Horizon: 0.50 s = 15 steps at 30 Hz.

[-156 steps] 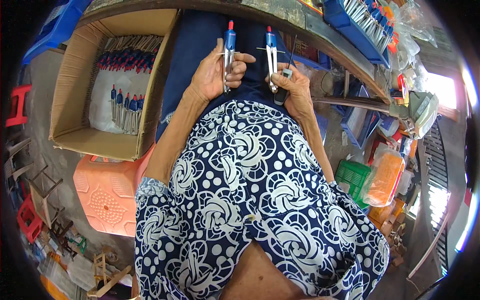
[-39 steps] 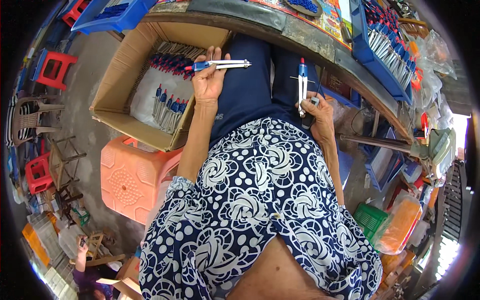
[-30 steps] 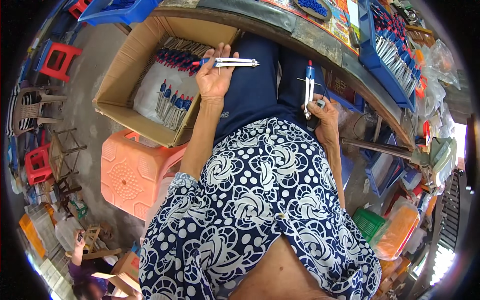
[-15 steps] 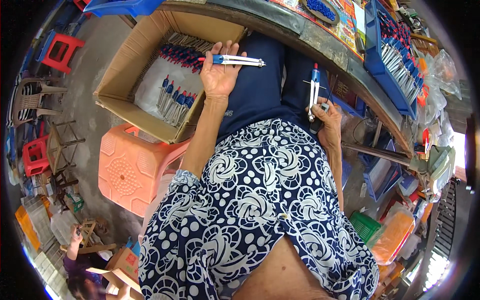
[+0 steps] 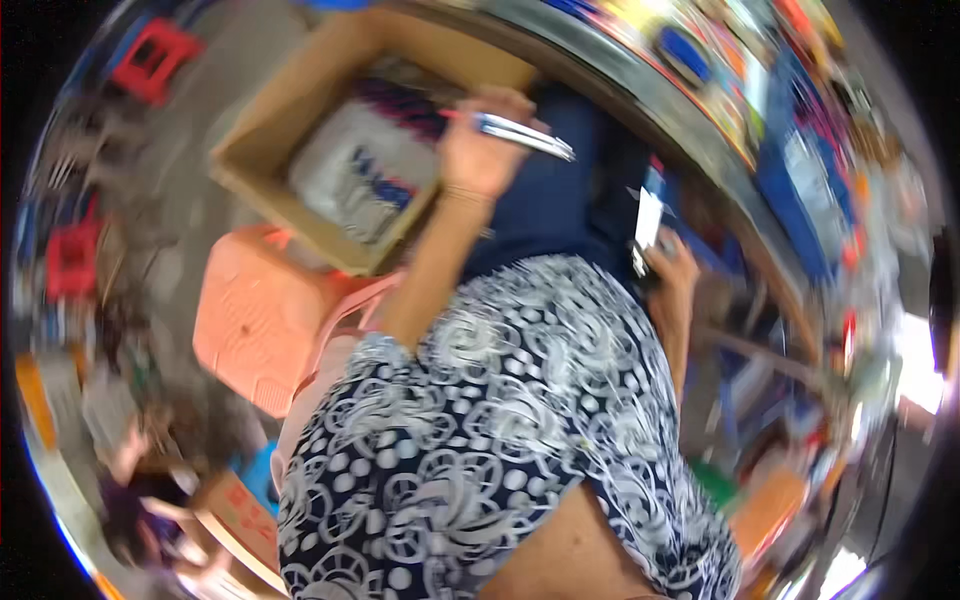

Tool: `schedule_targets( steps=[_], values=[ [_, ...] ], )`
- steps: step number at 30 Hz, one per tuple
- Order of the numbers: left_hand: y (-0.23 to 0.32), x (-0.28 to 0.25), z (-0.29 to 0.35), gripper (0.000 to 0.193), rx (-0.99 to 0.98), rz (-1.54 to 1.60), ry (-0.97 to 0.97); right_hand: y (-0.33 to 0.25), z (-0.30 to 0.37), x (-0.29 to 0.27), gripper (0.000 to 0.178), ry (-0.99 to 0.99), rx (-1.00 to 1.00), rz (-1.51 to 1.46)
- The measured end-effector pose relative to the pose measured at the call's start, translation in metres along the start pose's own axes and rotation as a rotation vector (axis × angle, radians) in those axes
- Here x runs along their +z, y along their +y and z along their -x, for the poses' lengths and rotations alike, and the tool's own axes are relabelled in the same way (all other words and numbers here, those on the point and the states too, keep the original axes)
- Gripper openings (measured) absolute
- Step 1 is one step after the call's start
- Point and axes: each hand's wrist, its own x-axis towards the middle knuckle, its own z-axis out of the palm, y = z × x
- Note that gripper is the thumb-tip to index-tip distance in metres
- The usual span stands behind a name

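The picture is smeared by motion. Across my left hand [image 5: 482,150], palm up and fingers curled, lies a drawing compass [image 5: 540,140] with a blue head and silvery legs; the hand holds it above my left thigh. Over the other thigh, my right hand [image 5: 674,268] grips a second drawing compass [image 5: 649,212] by its lower end, head pointing away from me. Something dark also shows by these fingers, too blurred to name. Beside my left forearm stands an open cardboard box [image 5: 262,105], with several blue-headed compasses [image 5: 378,190] on a pale sheet and more along its far side.
The worktable's edge [image 5: 640,95] runs across ahead of my knees. On it are a dish of blue pieces [image 5: 684,53] and a blue crate [image 5: 778,175]. A salmon plastic stool [image 5: 250,320] stands under the box at left. Another person [image 5: 130,520] is at the lower left.
The view has swung, so the surroundings are shifted and blurred. Both hands sit further right in the picture, each still with its compass; the left compass now slants down to the right.
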Motion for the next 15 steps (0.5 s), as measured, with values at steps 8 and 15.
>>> schedule_targets(
  steps=[8,15],
  values=[
    [-0.098,-0.017,-0.014,0.049,-0.186,-0.642,-0.266,-0.018,0.008,-0.006,0.024,-0.124,-0.015,0.164],
    [-0.095,0.007,-0.025,0.048,0.537,-1.63,-0.7,-0.011,-0.035,0.02,0.03,-0.365,-0.071,0.325]
  ],
)
